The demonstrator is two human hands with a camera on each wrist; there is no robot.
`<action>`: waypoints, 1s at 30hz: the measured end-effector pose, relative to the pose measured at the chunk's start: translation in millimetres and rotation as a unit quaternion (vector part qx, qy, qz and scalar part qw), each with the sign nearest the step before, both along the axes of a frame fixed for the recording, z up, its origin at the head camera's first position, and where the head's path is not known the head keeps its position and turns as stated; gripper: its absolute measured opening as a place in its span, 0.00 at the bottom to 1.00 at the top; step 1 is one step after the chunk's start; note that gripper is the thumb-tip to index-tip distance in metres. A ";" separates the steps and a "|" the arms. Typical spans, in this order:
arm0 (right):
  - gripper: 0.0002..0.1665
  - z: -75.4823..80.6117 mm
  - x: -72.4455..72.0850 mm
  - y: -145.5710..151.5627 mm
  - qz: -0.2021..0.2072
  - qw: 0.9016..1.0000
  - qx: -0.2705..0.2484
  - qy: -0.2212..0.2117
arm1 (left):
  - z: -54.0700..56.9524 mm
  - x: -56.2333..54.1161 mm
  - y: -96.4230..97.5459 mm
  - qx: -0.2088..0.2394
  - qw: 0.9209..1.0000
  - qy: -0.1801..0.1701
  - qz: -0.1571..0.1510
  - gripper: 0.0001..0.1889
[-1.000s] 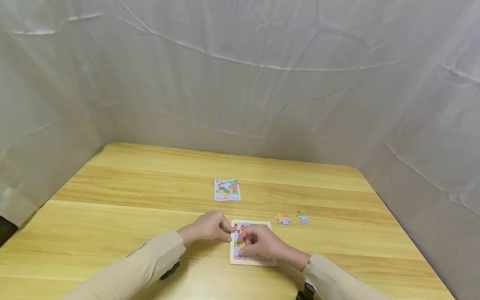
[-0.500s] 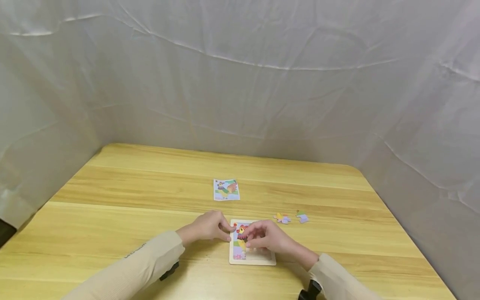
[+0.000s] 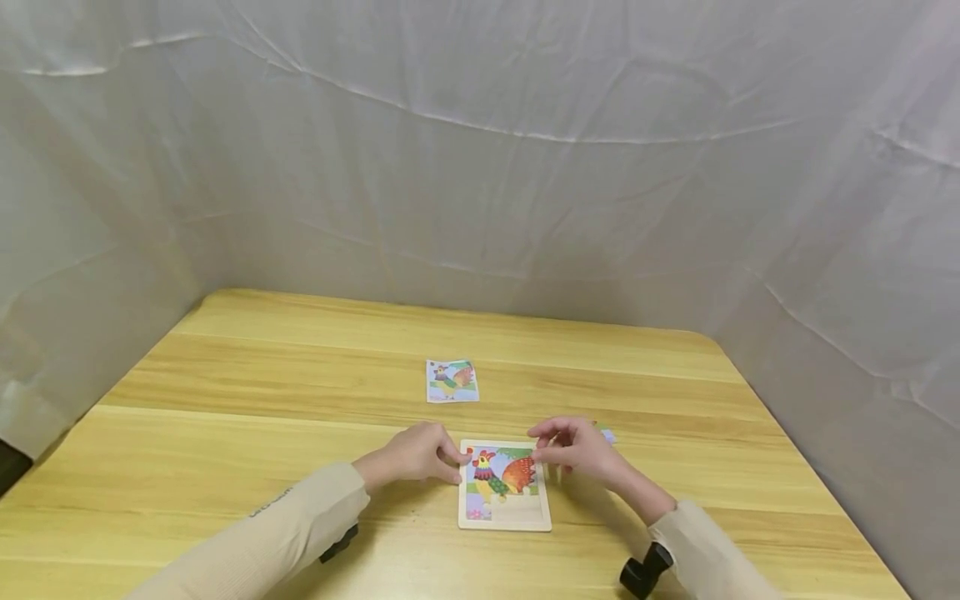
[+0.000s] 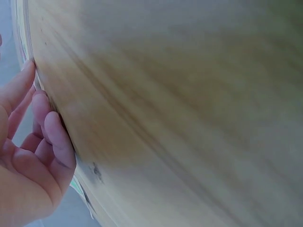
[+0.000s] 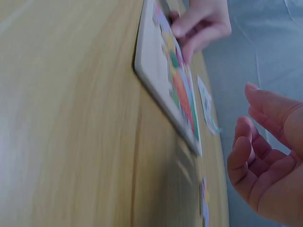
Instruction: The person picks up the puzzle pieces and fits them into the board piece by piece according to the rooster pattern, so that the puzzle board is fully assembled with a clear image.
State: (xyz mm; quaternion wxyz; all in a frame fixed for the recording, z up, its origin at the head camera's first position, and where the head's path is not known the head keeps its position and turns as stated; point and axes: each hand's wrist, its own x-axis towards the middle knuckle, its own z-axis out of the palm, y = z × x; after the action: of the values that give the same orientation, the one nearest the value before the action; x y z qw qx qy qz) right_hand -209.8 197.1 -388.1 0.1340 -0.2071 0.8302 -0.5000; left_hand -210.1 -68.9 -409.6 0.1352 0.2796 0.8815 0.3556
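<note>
A framed jigsaw puzzle board (image 3: 506, 526) lies flat on the table, showing a rooster picture; its lower right part is bare wood. My left hand (image 3: 416, 454) holds the board by its left edge, and in the left wrist view the fingertips (image 4: 29, 71) meet that edge. Just past the board's upper right corner is my right hand (image 3: 577, 450), raised over the table. In the right wrist view its fingers are loosely bent with nothing between them. Beyond it lies a loose puzzle piece (image 3: 607, 435), partly hidden by that hand; other loose pieces there are covered in the head view.
Behind the board lies a small reference picture card (image 3: 452, 382) with the same rooster. The wooden table (image 3: 262, 467) is bounded by grey cloth (image 3: 480, 167) at the back and sides. Loose jigsaw pieces (image 5: 205, 198) also show low in the right wrist view.
My right hand has left a puzzle piece in the board and moved right and away, uncovering the rooster's body and tail. My left hand stays at the board's left edge.
</note>
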 end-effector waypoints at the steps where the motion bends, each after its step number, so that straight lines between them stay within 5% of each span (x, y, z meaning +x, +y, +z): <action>1: 0.20 0.0 -1.0 3.3 -0.008 1.000 0.004 0.004 | -0.2 -0.1 0.1 0.000 1.000 0.000 0.001 0.12; 15: 0.21 -5.3 -18.2 45.9 -0.080 0.995 0.051 0.029 | 1.2 -2.0 0.6 0.003 1.000 -0.028 0.007 0.13; 30: 0.24 -12.2 -26.6 48.1 -0.081 0.992 0.093 0.003 | 4.5 -5.3 1.6 0.017 0.996 -0.087 0.019 0.11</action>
State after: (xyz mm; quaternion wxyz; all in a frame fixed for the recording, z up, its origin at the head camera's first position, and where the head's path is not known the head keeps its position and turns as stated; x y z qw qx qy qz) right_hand -236.3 245.1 -400.4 0.1094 -0.1269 0.8873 -0.4296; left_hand -215.4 -67.3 -405.2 0.1997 0.2331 0.8654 0.3960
